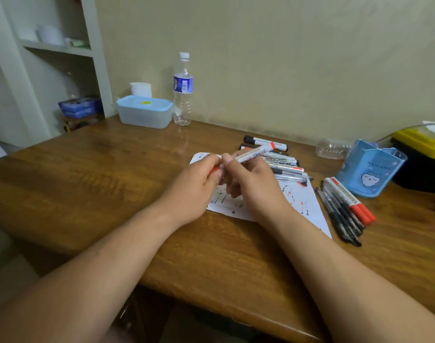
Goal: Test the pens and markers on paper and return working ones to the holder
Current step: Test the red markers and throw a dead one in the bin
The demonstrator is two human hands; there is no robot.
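The marker [254, 152], white with red ends, slants above the paper [303, 199]. The left hand [194, 189] grips its red end; the right hand [253, 186] pinches its barrel. A black-capped marker [278, 159] behind reads "HITEBOARD".

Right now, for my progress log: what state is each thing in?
White marker with red cap, held in both hands.
Left hand, gripping its cap end.
Right hand, gripping its barrel.
White paper sheet, flat, scribbled on.
Blue plastic pen holder, standing, no pens showing.
Clear plastic bottle, upright, capped.
Blue-lidded plastic box, closed.
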